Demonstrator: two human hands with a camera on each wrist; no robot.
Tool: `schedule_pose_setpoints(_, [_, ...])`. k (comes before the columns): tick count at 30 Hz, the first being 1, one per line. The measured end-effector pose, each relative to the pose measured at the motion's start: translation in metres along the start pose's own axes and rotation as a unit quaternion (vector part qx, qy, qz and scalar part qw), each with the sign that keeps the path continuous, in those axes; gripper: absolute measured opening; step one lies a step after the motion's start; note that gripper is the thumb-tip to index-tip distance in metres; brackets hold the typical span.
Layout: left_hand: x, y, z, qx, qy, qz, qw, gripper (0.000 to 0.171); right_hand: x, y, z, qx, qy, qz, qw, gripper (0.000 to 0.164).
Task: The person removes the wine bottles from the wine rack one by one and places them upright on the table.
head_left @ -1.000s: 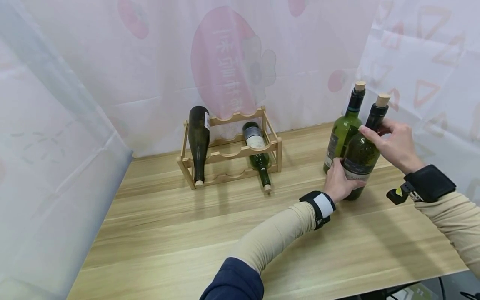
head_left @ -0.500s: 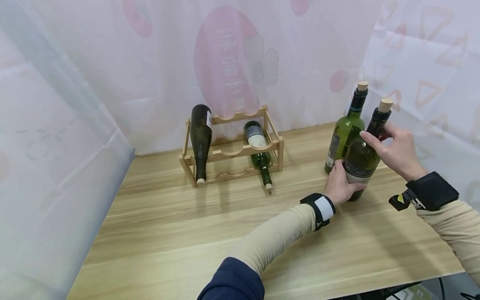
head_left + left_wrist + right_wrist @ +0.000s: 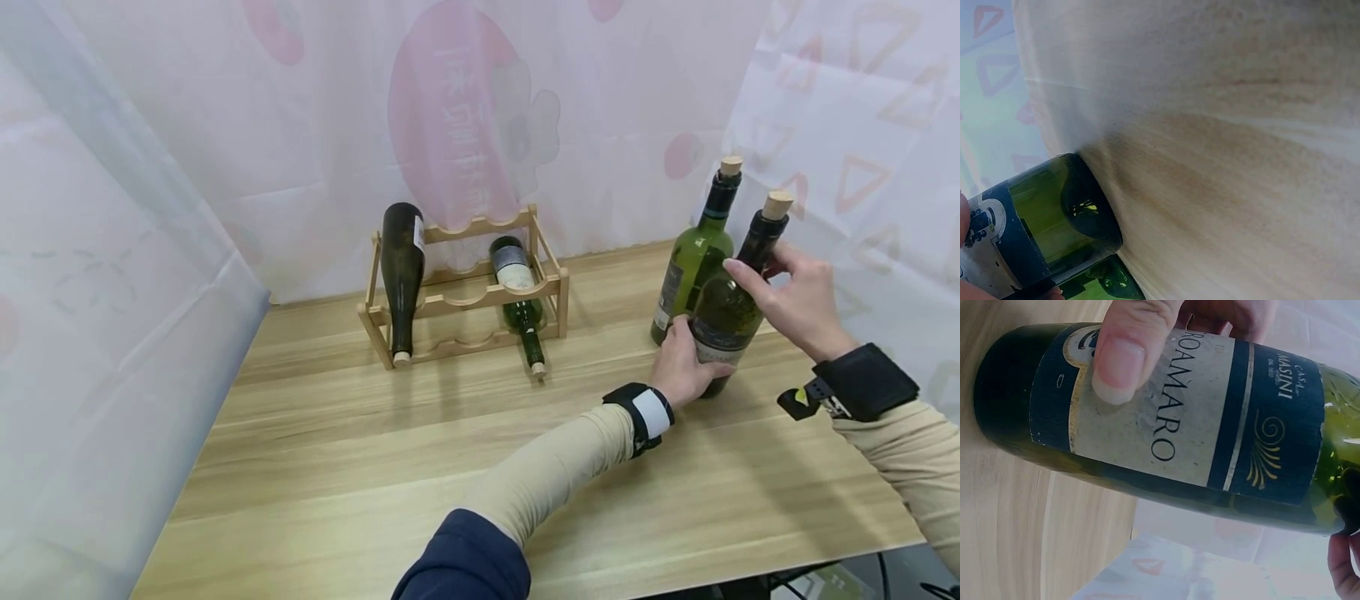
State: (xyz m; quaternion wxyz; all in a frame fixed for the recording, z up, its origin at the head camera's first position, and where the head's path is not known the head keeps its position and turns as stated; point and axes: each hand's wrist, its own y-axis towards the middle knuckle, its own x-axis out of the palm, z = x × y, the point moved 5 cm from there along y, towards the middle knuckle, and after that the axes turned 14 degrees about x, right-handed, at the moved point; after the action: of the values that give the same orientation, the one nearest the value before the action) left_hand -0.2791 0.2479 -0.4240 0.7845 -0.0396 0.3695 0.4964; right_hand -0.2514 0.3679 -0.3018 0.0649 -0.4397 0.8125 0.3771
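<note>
In the head view a dark green wine bottle [image 3: 726, 308] with a cork leans a little to the right. My left hand [image 3: 682, 367] grips its lower body, thumb across the label [image 3: 1166, 406]. Higher up, my right hand [image 3: 806, 300] holds it just below the neck. Close behind stands an upright green wine bottle [image 3: 697, 250], also corked and partly hidden. Both bases show low in the left wrist view; whether the held bottle's base [image 3: 1094, 200] touches the table I cannot tell.
A wooden wine rack [image 3: 487, 296] stands at the back middle. One dark bottle [image 3: 402, 262] lies in its upper left, neck forward; another green bottle [image 3: 521, 312] lies lower right. White printed sheeting [image 3: 315, 150] surrounds the wooden table [image 3: 360, 475].
The head view has shifted slightly. Against the bottle behind, the held bottle's neck and my right hand have come a little lower. Both hands keep their hold.
</note>
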Motion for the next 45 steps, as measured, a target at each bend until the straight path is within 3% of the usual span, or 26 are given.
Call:
schedule_pose_setpoints(13, [-0.005, 0.006, 0.001, -0.003, 0.018, 0.014, 0.9997, 0.079, 0.003, 0.006, -0.003, -0.002, 0.006, -0.004, 1.0, 0.008])
schedule_pose_setpoints(35, [-0.009, 0.009, 0.004, 0.006, 0.01, 0.033, 0.9994, 0.074, 0.004, 0.011, -0.006, 0.008, 0.011, -0.008, 1.0, 0.019])
schedule_pose_setpoints(40, [-0.004, 0.005, 0.003, 0.01, 0.011, 0.034, 0.9993, 0.073, 0.003, 0.005, -0.002, 0.018, -0.003, -0.012, 1.0, 0.006])
schedule_pose_setpoints(45, [0.003, 0.0, 0.0, 0.0, 0.038, 0.038, 0.9986, 0.073, 0.002, -0.005, 0.002, -0.017, -0.075, 0.011, 0.997, 0.03])
